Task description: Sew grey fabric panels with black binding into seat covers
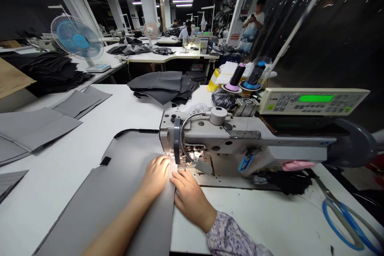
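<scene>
Closest to the camera comes a flowered sleeve [229, 238] on the right arm. Its right hand [190, 199] rests on the desk [270, 220] with the fingers on the edge of a long grey fabric panel [103, 208], and the bare-armed left hand [155, 175] lies on the panel itself. Both hands are open and press down lightly, not clenched.

The panel is smooth, matt and somewhat felt-like, with a small black tab [105, 161] on its left edge and a black cord [135, 131] along its far edge. Its long axis rises from the bottom of the view toward the sewing machine [210, 136], and its far end reaches the lit needle area of that machine.

Right of the machine lie blue-handled scissors [345, 224]; behind it stand two thread cones [246, 76] — and left of it, stacked grey panels [159, 86].
</scene>
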Tool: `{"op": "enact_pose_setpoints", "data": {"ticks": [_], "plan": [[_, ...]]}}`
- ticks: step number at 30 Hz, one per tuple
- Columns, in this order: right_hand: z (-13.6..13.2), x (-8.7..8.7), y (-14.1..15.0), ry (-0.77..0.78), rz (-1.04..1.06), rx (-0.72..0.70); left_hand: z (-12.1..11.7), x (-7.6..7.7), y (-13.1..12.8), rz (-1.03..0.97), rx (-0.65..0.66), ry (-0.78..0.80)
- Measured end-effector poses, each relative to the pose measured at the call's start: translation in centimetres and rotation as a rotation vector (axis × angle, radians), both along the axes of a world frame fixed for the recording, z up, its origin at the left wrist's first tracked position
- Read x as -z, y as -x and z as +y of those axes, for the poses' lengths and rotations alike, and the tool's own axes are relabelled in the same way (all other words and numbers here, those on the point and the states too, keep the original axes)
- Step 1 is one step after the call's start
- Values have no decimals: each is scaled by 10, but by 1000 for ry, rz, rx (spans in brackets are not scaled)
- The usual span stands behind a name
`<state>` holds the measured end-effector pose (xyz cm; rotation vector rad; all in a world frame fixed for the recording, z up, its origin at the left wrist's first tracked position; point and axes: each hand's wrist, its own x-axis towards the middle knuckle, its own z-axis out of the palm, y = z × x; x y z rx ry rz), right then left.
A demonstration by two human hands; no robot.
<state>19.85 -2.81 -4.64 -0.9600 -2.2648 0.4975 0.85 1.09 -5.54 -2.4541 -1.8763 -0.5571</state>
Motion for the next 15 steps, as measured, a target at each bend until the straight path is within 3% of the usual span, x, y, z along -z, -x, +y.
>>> {"op": "enact_pose_setpoints", "data": {"ticks": [11, 15], "plan": [[2, 2, 1, 7, -9, 9, 7, -6, -2, -15, 12, -88], [6, 8, 2, 9, 36, 30, -12, -19, -4, -21, 58, -40]]}}
